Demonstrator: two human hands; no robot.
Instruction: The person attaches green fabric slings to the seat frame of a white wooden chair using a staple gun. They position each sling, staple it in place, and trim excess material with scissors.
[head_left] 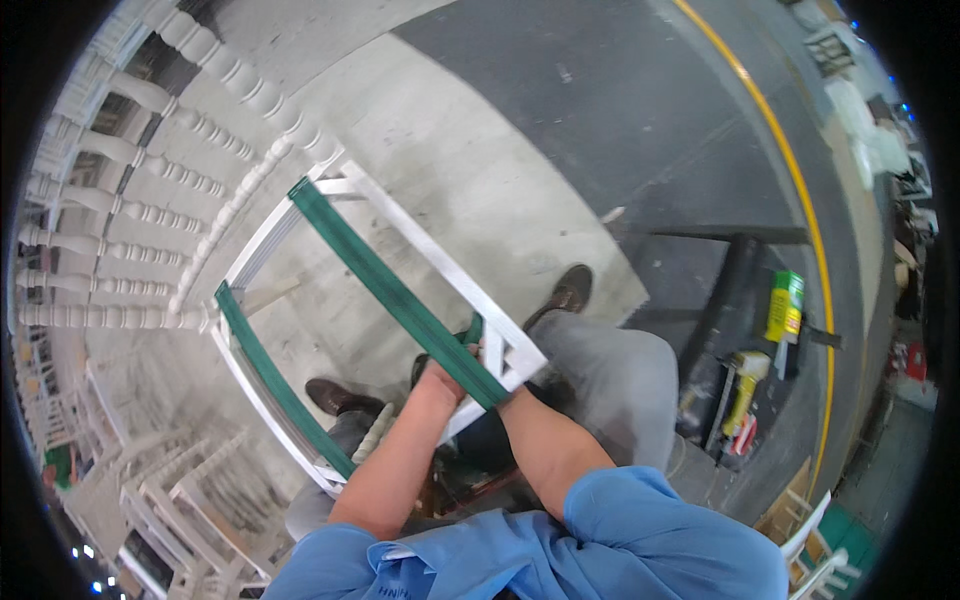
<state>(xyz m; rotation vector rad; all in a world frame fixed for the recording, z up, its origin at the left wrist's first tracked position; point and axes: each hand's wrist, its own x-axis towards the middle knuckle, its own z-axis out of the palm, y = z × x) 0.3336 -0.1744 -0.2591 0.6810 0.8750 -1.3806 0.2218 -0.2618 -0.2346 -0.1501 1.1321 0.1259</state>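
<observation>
Both hands meet at the near right corner of a white chair frame (420, 235) that rests across the person's lap. Left hand (440, 372) is closed around the near end of a green strap (385, 285), fingers wrapped where the strap crosses the frame's rail. Right hand (497, 385) is mostly hidden behind the strap and the corner of the frame; it presses against that corner, but whether its fingers are curled or flat cannot be told.

That green strap runs tight from the near right corner diagonally up to the far left corner of the seat opening. A second green strap (270, 375) lies along the left rail of the frame, from its far end down to the near left corner. The chair's turned back spindles (130, 200) fan out to the far left, also white.

Below the frame, two brown shoes (568, 292) stand on the pale concrete floor (470, 150), one to the right and far, the other to the left and nearer. Grey trousers cover the knees, and blue sleeves (640, 525) fill the near edge.

To the right, on a dark bench (725, 300), lie a green and yellow can (785, 305) and a yellow tool (745, 385) just near it. A yellow line (790, 170) curves over the dark floor beyond. More white chairs (190, 500) stand at the near left.
</observation>
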